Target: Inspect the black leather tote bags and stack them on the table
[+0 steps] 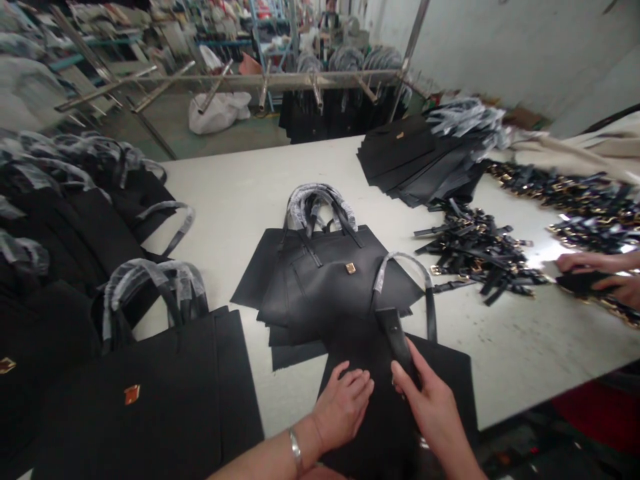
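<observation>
A black bag panel (370, 387) with one plastic-wrapped handle (406, 259) lies in front of me at the table's near edge. On its left part rests my left hand (346, 403), palm down with the fingers laid on the black surface and a silver bangle at the wrist. My right hand (425, 393) grips a black strap (393, 333) between thumb and fingers; a small round stud shows near its wide end. Just beyond lies a stack of black handbag panels (325, 283) with wrapped handles and a gold-coloured fitting (351, 268).
More black bags (150, 393) crowd the left side. At right lie a heap of buckled straps (480, 250) and fanned panels (420, 157). Another person's hands (620, 277) hold a black piece at the far right. A metal rack (230, 81) stands behind the white table (225, 180).
</observation>
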The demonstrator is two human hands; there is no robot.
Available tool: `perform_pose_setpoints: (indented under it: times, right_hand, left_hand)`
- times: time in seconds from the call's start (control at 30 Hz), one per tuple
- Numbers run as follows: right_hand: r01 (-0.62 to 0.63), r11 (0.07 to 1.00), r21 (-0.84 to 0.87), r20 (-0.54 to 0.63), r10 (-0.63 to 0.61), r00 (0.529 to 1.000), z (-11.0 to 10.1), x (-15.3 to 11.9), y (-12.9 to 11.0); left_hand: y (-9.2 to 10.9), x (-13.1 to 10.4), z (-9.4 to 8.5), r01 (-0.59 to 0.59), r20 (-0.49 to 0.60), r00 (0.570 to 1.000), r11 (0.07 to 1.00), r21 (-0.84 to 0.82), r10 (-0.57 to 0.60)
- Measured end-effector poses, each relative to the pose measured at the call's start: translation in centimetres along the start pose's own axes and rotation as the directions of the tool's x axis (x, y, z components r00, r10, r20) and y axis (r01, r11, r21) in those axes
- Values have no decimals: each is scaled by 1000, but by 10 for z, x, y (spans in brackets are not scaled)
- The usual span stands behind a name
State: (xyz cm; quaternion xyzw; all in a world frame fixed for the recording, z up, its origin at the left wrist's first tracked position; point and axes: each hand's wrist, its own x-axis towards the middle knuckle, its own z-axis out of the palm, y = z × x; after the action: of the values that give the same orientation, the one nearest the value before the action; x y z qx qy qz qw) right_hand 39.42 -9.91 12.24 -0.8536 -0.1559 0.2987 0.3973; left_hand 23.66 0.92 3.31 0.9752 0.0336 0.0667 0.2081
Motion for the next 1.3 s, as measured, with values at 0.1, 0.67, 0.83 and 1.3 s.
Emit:
perform_pose_setpoints:
  times: [0.1,0.67,0.83,1.3]
  right_hand:
    - [-13,1000,16,48,12,999,-14,-9,17]
    - [5,1000,4,162,-5,987,4,-20,23]
    - [58,998,6,105,-58,993,18,-5,6]
    - [-149,985,91,-52,154,987,-37,-43,68]
  left_hand:
    - [0,0,-1,1,0,1000,1000,-9,-1]
    - [2,0,5,6,-8,1000,1000,16,-6]
    - [1,-1,9,17,-17,1000,1000,0,-17]
    - [-34,100,-47,384,6,921,909,163,-390]
